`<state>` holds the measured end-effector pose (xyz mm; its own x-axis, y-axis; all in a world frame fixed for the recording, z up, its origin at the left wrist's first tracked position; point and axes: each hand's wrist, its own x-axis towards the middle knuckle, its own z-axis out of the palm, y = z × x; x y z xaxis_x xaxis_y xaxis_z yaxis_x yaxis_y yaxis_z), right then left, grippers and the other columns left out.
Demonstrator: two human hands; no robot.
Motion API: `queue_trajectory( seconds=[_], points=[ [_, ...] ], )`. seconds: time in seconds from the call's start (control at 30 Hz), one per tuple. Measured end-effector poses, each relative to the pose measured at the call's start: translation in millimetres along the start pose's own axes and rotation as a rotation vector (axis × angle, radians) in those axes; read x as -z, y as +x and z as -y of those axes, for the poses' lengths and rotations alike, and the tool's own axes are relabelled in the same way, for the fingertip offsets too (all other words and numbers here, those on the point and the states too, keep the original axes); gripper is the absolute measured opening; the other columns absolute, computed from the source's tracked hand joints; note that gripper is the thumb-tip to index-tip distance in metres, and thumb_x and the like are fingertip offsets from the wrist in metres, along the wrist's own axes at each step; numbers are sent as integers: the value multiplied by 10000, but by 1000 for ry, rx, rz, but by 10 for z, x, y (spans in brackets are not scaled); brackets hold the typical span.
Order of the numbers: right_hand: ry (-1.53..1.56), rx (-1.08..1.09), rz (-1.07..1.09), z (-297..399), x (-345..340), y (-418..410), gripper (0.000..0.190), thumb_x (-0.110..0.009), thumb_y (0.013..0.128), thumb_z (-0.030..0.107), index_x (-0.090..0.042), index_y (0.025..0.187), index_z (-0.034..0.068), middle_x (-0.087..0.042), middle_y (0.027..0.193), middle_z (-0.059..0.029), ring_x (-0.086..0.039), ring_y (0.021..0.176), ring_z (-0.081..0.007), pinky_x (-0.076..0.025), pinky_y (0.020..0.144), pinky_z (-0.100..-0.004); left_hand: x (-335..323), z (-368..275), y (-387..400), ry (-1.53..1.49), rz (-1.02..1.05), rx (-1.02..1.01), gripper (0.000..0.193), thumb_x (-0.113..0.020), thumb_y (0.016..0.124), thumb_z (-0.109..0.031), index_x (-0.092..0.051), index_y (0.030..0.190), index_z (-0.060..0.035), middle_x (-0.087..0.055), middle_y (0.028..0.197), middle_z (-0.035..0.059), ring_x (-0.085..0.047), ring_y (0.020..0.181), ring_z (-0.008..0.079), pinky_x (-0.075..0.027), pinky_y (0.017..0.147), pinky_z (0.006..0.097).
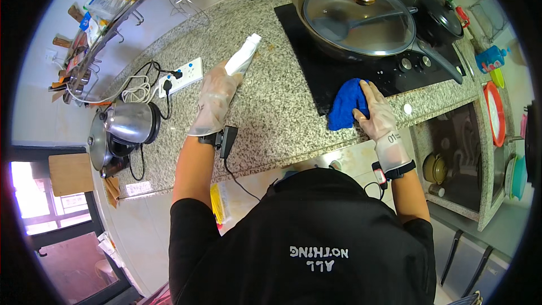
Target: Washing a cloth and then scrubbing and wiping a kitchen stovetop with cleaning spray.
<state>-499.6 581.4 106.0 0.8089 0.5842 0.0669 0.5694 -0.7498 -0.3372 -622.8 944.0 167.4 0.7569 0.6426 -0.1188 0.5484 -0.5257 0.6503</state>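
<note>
My left hand (218,91), in a clear plastic glove, grips a white plastic bottle (244,56) above the speckled granite countertop (271,106). The bottle's narrow top points away from me. My right hand (374,112), gloved the same way, rests on a blue cloth (348,106), thumb and fingers over its right side. The cloth lies across the near left corner of a black glass cooktop (309,70) and the counter beside it. Whether the right fingers pinch the cloth or only press on it is not clear.
A large pan with a glass lid (360,17) and a black lidded pot (438,17) stand on the cooktop. A power strip (182,77) with plugged cables and a metal kettle (131,122) are at left. A blue bottle (491,59) stands at right.
</note>
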Motion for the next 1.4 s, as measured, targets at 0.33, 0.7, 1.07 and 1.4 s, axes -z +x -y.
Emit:
queue_trajectory(
  seconds=[0.33,0.7,1.07,1.4],
  points=[
    [-218,324,184,288,436,91,742,-757,757,199,-440,1426,137,-377,1511,-173,-370,1376,-396,-347,1119,-440,63,82,-156,-277,-15,22,473,-692,803,-176,-620,1251,-44,-692,1061,130,-647,942,230,-489,839,341],
    [-184,355,260,342,224,502,336,-784,697,116,-678,1016,103,-672,1069,-91,-595,1065,-304,-497,903,-387,113,777,-662,-708,-137,-63,503,-757,811,-240,-609,1227,3,-669,1114,105,-625,975,168,-488,853,300],
    [39,564,-132,1464,-749,962,382,-629,856,252,-611,1212,115,-601,1258,-162,-538,1164,-390,-428,973,-499,292,1199,-1122,-885,-365,37,556,-731,840,-197,-524,1306,23,-637,1160,109,-620,1068,222,-485,949,355],
    [-358,196,17,1731,-1088,2256,394,-504,936,237,-560,1315,144,-467,1436,-49,-391,1349,-278,-311,1063,-592,224,1432,-1294,-1056,-479,114,539,-769,799,-73,-548,1291,-64,-619,1215,59,-594,1119,196,-453,1010,356]
  ],
)
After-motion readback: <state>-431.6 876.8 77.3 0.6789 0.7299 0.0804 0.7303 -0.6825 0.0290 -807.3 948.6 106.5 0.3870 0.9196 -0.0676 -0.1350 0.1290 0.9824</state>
